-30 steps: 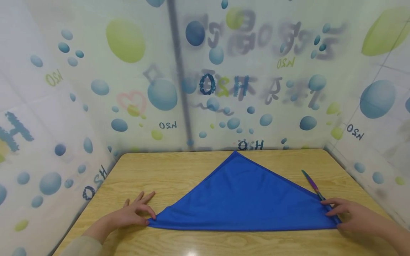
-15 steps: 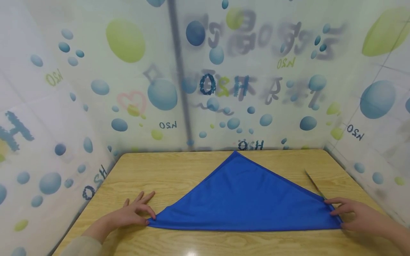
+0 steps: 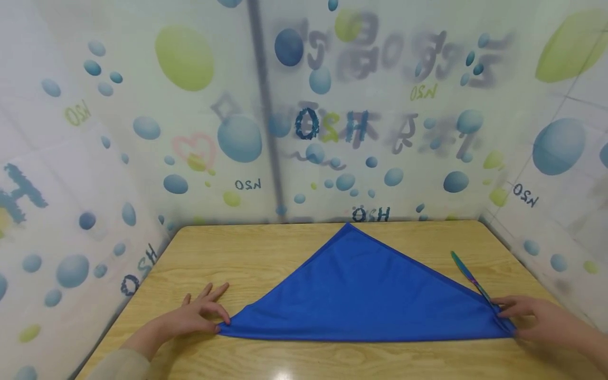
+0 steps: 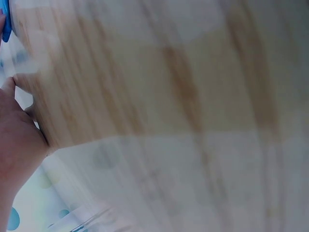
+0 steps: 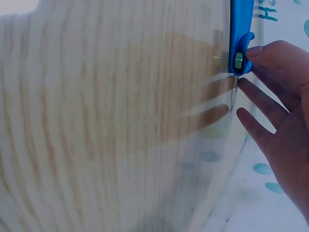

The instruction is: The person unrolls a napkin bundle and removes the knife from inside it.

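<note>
A blue cloth (image 3: 370, 295), folded into a triangle, lies with its long edge along the front and its point at the table's back edge. My left hand (image 3: 190, 321) pinches the left corner, its other fingers spread. At the right corner, my right hand (image 3: 546, 322) grips a shiny rainbow-coloured table knife (image 3: 465, 270) together with the cloth. The blade slants away over the table; the handle lies mostly hidden under fingers and fabric. In the right wrist view, the cloth (image 5: 240, 29) curls round the knife's greenish handle end (image 5: 238, 61), with the thumb against it.
The wood-grain table (image 3: 237, 253) ends close behind the cloth's point. A pale curtain (image 3: 404, 153) printed with blue and green dots encloses the back and both sides.
My right hand and the knife have shifted slightly right, and the right corner of the cloth reaches further right. The knife turned edge-on, then showed its flat side again. My left hand stays put.
</note>
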Motion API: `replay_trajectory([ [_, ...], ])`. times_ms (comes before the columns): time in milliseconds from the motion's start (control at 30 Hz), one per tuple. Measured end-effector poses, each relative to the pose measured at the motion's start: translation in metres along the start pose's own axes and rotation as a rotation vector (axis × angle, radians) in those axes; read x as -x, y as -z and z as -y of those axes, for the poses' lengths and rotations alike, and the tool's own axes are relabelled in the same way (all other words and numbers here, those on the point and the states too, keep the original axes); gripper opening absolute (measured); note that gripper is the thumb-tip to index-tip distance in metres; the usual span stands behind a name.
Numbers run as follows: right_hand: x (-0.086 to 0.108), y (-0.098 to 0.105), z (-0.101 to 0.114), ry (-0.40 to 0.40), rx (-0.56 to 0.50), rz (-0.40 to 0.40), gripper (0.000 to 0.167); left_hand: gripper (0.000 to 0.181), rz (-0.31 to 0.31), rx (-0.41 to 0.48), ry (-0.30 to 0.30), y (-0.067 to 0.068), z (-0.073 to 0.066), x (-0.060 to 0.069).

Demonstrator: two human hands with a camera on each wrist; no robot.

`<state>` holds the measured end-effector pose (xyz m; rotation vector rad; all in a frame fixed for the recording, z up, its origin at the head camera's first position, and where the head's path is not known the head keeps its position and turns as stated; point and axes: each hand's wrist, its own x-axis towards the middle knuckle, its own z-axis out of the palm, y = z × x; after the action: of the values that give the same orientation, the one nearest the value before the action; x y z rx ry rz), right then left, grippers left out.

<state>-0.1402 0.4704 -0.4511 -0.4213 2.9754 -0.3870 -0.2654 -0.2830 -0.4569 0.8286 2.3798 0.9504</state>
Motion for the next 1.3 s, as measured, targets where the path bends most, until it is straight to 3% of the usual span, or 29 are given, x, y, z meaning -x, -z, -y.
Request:
replay_trajectory([
  [167,0.001,-0.002,0.0,-0.008,-0.017,0.0,0.031,0.009,0.006,0.009,0.002,0.0,-0.002,0.0],
  [400,-0.004,-0.004,0.003,0.127,-0.015,-0.031,0.034,0.009,0.0,0.009,-0.003,0.0,0.0,-0.001],
  [600,-0.01,-0.002,0.006,0.083,-0.006,0.045,0.032,0.009,0.005,0.028,0.0,0.0,0.003,-0.001],
  [733,-0.011,-0.004,0.001,0.097,-0.05,0.046,0.03,0.01,0.008,0.034,0.005,0.0,0.003,-0.001],
  [1100,-0.006,-0.012,-0.01,0.191,-0.131,-0.069,0.028,0.01,0.001,0.036,-0.001,0.0,-0.001,0.001],
  [1300,-0.004,-0.011,-0.012,0.204,-0.157,-0.068,0.029,0.009,0.003,0.039,0.003,0.0,-0.002,0.001],
])
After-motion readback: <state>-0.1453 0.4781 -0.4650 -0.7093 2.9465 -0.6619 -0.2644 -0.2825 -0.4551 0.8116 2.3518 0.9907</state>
